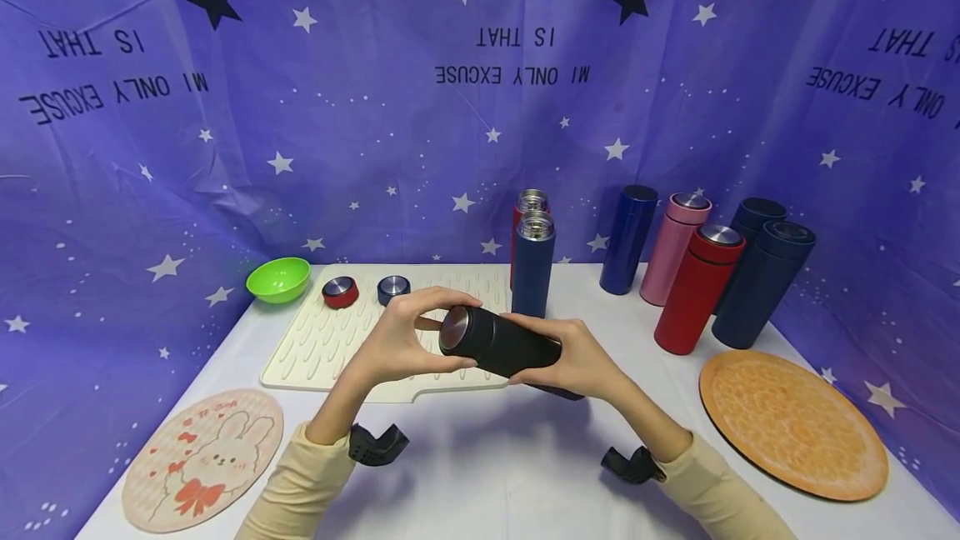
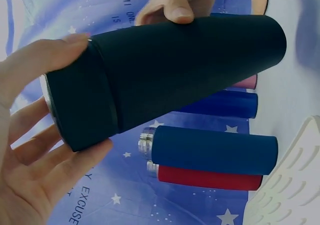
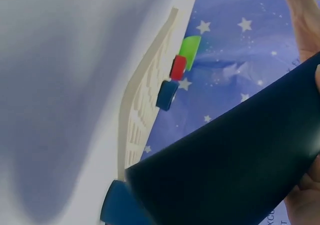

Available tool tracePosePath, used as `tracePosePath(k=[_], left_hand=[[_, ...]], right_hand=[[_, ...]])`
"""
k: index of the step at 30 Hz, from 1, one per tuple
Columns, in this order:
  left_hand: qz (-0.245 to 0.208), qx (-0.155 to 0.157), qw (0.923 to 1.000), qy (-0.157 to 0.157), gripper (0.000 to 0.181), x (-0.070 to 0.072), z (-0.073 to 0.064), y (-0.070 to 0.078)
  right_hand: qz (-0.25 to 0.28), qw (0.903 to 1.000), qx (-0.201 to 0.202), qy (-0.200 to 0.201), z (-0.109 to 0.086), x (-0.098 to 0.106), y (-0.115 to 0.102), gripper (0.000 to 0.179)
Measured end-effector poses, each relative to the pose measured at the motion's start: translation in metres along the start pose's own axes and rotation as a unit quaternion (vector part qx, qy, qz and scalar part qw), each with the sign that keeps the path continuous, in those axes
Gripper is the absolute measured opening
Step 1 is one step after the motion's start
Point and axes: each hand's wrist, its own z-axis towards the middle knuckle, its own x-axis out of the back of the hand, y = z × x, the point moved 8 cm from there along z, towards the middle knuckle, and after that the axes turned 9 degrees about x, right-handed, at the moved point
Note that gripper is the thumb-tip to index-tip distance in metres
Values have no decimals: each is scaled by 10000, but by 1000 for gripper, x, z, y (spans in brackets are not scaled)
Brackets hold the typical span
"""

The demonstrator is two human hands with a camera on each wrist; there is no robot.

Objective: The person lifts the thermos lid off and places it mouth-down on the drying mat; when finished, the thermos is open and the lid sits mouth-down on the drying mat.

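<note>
A black thermos flask is held in the air, tilted, with its lid toward the left. My left hand grips the lid end, thumb on one side and fingers on the other, as the left wrist view shows. My right hand holds the flask body near its lower end. Behind the flask, a blue flask without a lid stands upright. A red flask, its mouth also uncovered, is mostly hidden behind it. A red lid and a blue lid lie on the cream drying mat.
At the right stand several capped flasks: a blue one, a pink one, a red one and dark navy ones. An orange round mat, a rabbit mat and a green bowl lie around the edges.
</note>
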Motion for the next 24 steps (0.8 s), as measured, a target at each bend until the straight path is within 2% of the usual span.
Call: tracePosePath(k=[5, 12, 15, 19, 22, 24], left_hand=[[33, 93, 10000, 8, 58, -1, 0, -1], [156, 229, 9995, 132, 57, 1, -1, 2], [213, 563, 9974, 383, 55, 3, 0, 0], [241, 1305, 9887, 696, 49, 4, 0, -8], [183, 1654, 9845, 562, 48, 1, 0, -13], [167, 1603, 9865, 286, 50, -2, 0, -13]], right_hand=[[82, 9999, 94, 50, 0, -2, -2, 74], [-255, 9986, 323, 337, 0, -1, -12, 73], [-570, 9959, 498, 495, 0, 0, -20, 74], [-1308, 9863, 724, 700, 1, 3, -31, 76], [-1603, 9819, 711, 713, 2, 5, -35, 77], [-1551, 9843, 595, 590, 2, 6, -33, 76]])
